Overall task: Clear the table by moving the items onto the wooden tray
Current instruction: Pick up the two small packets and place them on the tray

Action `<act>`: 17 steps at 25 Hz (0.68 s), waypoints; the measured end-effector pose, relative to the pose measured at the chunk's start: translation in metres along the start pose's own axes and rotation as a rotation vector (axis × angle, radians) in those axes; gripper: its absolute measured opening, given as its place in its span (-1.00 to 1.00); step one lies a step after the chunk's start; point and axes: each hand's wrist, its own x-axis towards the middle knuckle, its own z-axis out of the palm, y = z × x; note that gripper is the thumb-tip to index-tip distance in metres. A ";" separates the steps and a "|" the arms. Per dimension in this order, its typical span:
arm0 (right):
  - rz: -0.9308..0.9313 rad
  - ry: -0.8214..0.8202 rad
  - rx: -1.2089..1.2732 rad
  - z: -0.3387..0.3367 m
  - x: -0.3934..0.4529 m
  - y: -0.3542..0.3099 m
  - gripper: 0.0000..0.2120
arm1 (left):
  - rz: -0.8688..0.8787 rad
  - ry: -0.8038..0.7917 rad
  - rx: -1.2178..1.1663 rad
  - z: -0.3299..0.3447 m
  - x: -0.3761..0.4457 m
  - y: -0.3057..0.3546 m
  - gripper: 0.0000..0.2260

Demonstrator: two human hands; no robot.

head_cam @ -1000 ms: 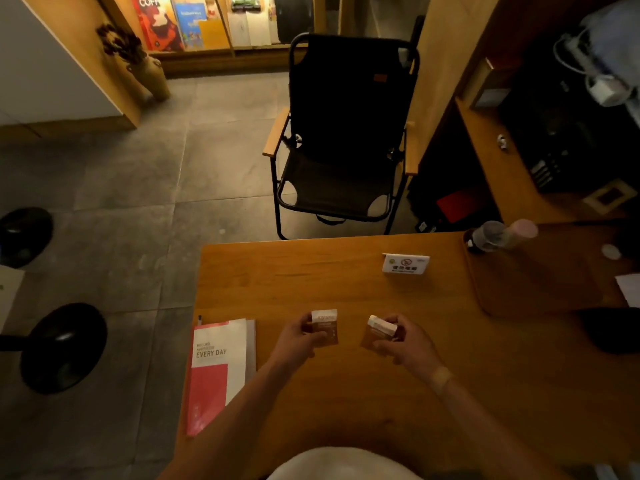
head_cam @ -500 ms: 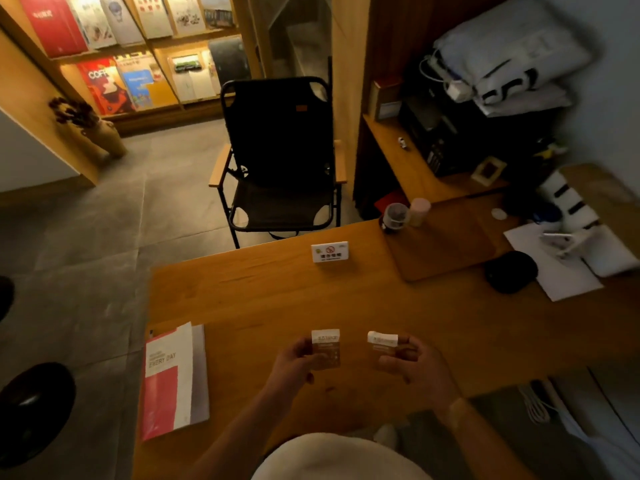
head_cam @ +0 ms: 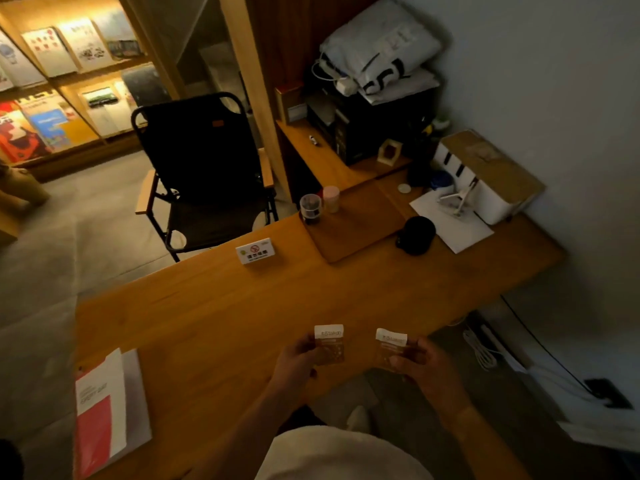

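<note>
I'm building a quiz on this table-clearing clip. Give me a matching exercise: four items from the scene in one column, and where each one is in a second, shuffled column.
Items:
1. dark cup
2. red-and-white booklet
3. no-smoking sign
4. black cap

Places:
A. on the table's near left corner
B. standing on the table between the chair and the hands
C. on the far left corner of the wooden tray
D. on the table by the tray's right edge, partly on white paper

Pairs: 1-C, 2-A, 3-B, 4-D
</note>
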 end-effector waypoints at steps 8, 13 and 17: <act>0.002 0.051 -0.025 -0.022 0.007 -0.011 -0.72 | 0.049 -0.024 0.036 0.017 0.022 0.009 -0.80; -0.003 0.075 -0.013 -0.022 0.031 -0.038 -0.74 | 0.094 -0.038 0.088 0.013 0.054 0.029 -0.82; 0.006 0.077 -0.019 -0.013 0.052 -0.054 -0.75 | 0.085 -0.064 0.087 0.007 0.076 0.040 -0.83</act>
